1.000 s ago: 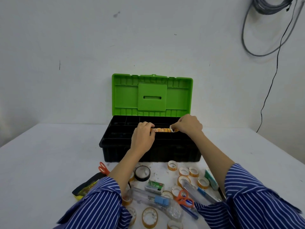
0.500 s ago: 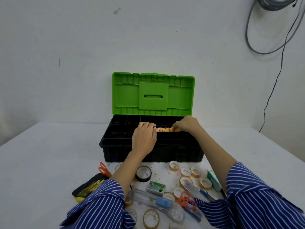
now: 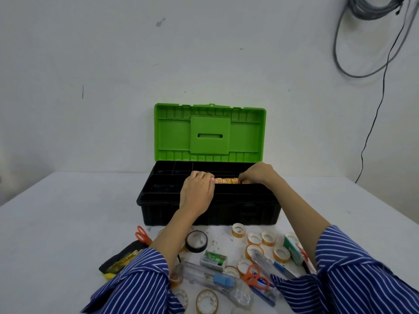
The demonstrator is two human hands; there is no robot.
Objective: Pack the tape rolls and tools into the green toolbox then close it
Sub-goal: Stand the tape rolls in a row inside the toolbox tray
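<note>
Hands have dropped slightly since a second ago, and the tape stack (image 3: 227,181) they carry now sits at tray-rim level inside the toolbox (image 3: 208,211) rather than above it. Right hand has moved closer in over the stack's right end. Toolbox, lid and the loose items on the table have not shifted.

Left hand (image 3: 196,193): knuckles up, fingers curled over the stack's left end, gripping it. Right hand (image 3: 257,173): fingers curled down on the right end, pinching it. Forearms reach out from striped sleeves (image 3: 140,284) over the near wall of the box. Stack lies level, left to right, in the middle of the black tray (which compartment, cannot tell).

Lid (image 3: 209,134) stands upright at the far side, open.

Count on the table (image 3: 56,223), near side of the box:
- small clear tape rolls (image 3: 238,230): roughly ten visible, some partly hidden by sleeves and bags
- black tape roll (image 3: 196,241): 1
- orange scissors: 2, one left (image 3: 142,235), one right (image 3: 256,276)
- green box (image 3: 213,260): 1
- clear bag with a blue item (image 3: 217,279): 1
- black-and-yellow tool (image 3: 120,260) at the left: 1
- teal packet (image 3: 293,249) at the right: 1

Grey cables (image 3: 362,53) hang on the far wall, upper right.
</note>
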